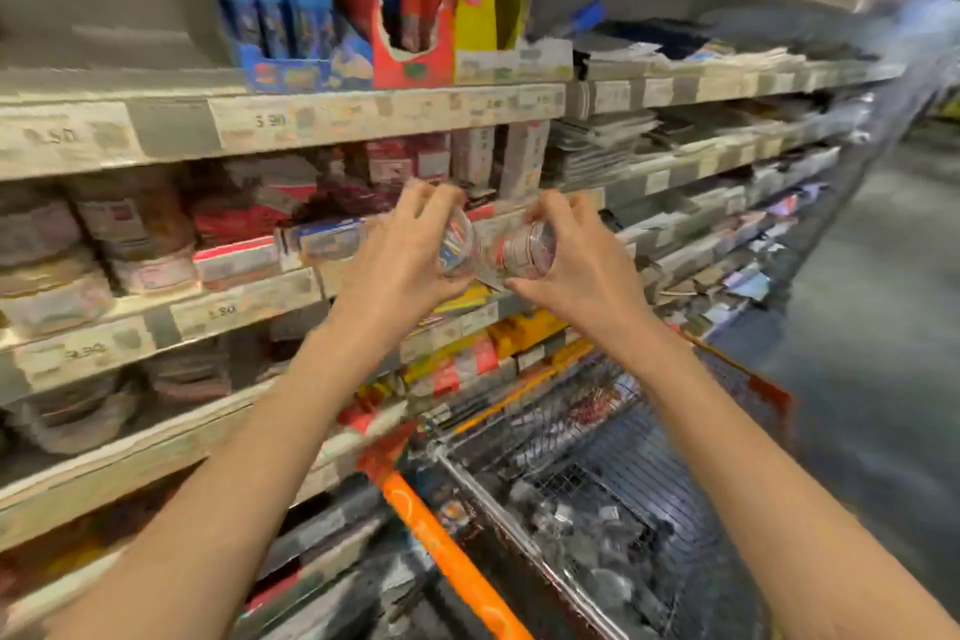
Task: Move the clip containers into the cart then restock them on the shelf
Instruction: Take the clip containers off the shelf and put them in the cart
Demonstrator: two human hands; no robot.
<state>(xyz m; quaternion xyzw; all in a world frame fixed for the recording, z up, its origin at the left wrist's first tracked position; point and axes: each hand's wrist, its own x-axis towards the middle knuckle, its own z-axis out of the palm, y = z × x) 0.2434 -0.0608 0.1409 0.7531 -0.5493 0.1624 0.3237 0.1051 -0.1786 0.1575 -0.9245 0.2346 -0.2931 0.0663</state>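
We see both hands up in front of the shelf (311,120), each wrapped around 1 clear clip container. Left hand (400,255) has fingers curled over the top of the left container (460,244), thumb underneath, so it is gripping it; coloured clips show through the clear wall. Right hand (576,265) does the same with the right container (527,250): fingers arched over the top, thumb low on the near side, and the contents look reddish. Both containers are tilted on their sides with their ends facing each other, just beside one another, and we can't tell whether they touch. They are held in the air at the height of the middle shelf row, in front of red and white packets (405,161) and not resting on any board. Motion blur is heavy, so lid detail is unreadable. Below the hands sits the wire cart (597,431) with its orange handle (447,551) running diagonally at lower centre; small clear items lie in the cart basket, too blurred to identify. Upper shelf holds blue boxes (275,16) and a red and yellow carton (431,31). Price labels (270,121) run along the shelf edges. Grey floor (872,276) is on the right.
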